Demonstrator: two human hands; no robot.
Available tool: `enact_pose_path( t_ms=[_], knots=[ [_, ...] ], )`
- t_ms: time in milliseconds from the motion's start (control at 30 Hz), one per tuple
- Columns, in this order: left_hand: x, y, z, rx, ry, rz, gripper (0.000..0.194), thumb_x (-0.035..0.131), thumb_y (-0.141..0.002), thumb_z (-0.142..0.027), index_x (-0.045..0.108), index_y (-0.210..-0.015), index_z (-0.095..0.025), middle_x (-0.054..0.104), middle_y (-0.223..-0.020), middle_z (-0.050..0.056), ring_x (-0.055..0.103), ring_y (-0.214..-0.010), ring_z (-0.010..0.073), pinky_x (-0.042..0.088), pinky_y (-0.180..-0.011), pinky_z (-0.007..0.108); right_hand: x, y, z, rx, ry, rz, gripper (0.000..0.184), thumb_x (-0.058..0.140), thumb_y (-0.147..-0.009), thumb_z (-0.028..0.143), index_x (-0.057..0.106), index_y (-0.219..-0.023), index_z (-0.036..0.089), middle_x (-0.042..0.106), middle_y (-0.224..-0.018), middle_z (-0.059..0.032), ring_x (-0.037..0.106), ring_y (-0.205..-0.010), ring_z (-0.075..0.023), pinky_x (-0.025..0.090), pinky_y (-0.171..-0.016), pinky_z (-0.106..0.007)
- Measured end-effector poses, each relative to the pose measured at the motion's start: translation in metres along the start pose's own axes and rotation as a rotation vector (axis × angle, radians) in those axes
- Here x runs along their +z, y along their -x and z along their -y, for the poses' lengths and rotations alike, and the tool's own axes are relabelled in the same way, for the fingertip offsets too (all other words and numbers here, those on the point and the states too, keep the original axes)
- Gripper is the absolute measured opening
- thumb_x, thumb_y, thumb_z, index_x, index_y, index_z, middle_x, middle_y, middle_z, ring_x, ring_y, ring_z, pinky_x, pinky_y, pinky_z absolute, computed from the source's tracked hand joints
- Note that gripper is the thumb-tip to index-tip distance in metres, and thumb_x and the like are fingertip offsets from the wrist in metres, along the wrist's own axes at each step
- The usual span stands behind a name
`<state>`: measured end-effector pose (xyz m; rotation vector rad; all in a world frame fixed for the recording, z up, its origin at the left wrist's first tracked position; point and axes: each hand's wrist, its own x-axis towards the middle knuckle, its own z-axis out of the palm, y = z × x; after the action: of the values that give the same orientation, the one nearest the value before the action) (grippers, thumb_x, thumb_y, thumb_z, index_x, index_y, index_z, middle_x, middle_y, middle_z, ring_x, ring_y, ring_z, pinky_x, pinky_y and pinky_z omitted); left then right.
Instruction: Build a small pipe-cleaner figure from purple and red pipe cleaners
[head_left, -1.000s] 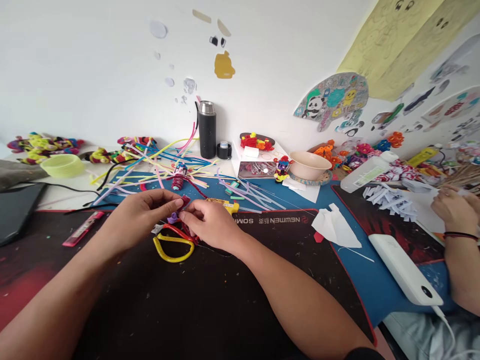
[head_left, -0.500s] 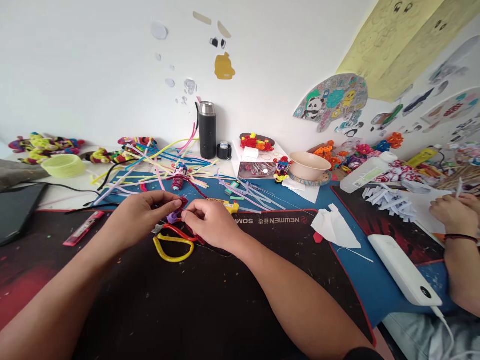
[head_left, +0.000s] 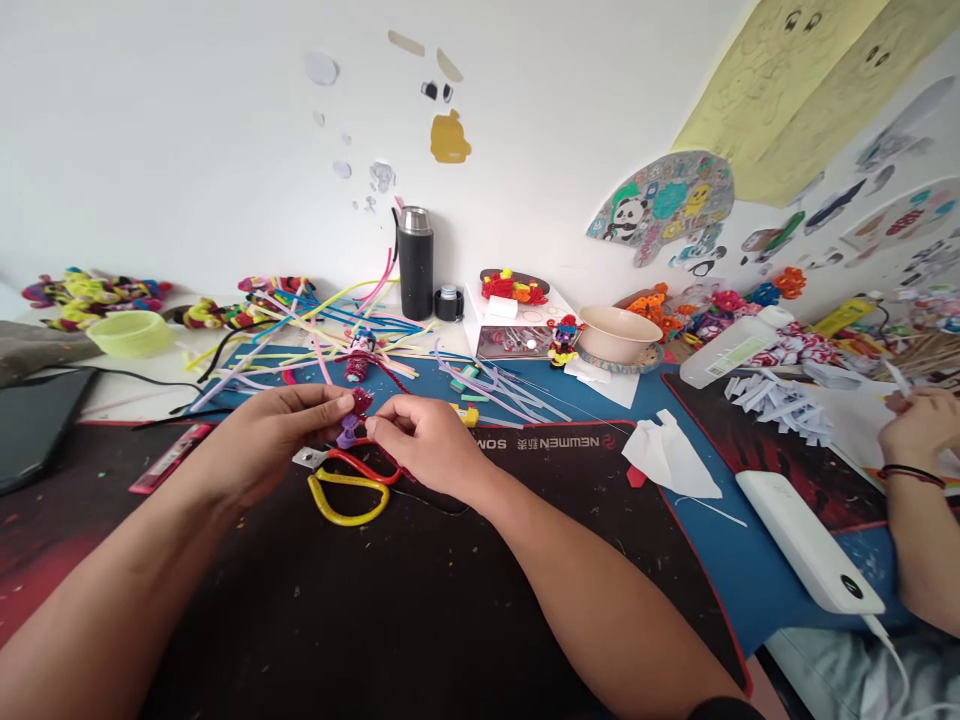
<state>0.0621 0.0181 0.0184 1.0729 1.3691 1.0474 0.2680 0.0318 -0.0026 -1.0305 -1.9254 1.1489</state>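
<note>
Between the thumb and fingers of my left hand point(head_left: 289, 430) is a small dark-red and purple pipe-cleaner piece point(head_left: 349, 428). My right hand point(head_left: 424, 440) is closed in a pinch at the right edge of the same piece; its fingertips partly hide what they grip. Just below both hands lie scissors point(head_left: 349, 518) with one yellow and one red handle, their blades pointing left. Beyond the hands, a pipe-cleaner doll point(head_left: 360, 362) with a dark-red wrapped body lies among loose pipe cleaners point(head_left: 397, 325). A yellow tool point(head_left: 469, 414) is mostly covered by my right hand.
A red box point(head_left: 171, 458) lies left on the black mat point(head_left: 300, 620). At the back stand a black flask point(head_left: 416, 265) and a beige bowl point(head_left: 619, 335). To the right are white paper point(head_left: 670, 458), a power bank point(head_left: 806, 540) and another person's hand point(head_left: 926, 430).
The purple part shows more clearly now between my hands, which have shifted slightly. More of the scissors' blades is visible. The other person's hand has moved a little.
</note>
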Motion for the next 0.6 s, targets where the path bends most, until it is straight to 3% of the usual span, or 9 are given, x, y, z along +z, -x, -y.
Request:
enact_pose_path(
  t_ms=[167,400,600],
  knots=[
    [0.0018,-0.0009,0.0005,-0.082,0.152,0.117,0.042,0.104,-0.049,-0.048,0.08,-0.065,-0.018,0.066,-0.064,0.002,0.055,-0.06,0.0129,0.049,-0.056,0.022,0.0005,0.0001,0.0005,-0.007,-0.014,0.006,0.025,0.065,-0.1,0.039,0.068,-0.083,0.02,0.063,-0.069,0.0043,0.052,-0.063,-0.012,0.037,-0.061,-0.027],
    [0.0063,0.0029,-0.0016,-0.11,0.165,0.133,0.045,0.108,-0.044,-0.045,0.077,-0.062,-0.018,0.063,-0.061,0.0,0.051,-0.059,0.0108,0.046,-0.054,0.021,-0.0005,-0.0001,-0.0004,-0.02,-0.021,0.023,0.027,0.065,-0.102,0.042,0.07,-0.088,0.02,0.064,-0.072,0.0023,0.056,-0.067,-0.0136,0.038,-0.063,-0.027],
    [0.0096,0.0047,-0.004,-0.106,0.178,0.1,0.053,0.107,-0.044,-0.042,0.08,-0.084,-0.02,0.07,-0.068,0.0,0.057,-0.062,0.0134,0.046,-0.055,0.022,0.0007,-0.0003,-0.0018,0.008,-0.007,0.026,0.026,0.065,-0.103,0.042,0.073,-0.091,0.02,0.064,-0.071,0.0023,0.056,-0.066,-0.0138,0.039,-0.064,-0.027]
  ],
)
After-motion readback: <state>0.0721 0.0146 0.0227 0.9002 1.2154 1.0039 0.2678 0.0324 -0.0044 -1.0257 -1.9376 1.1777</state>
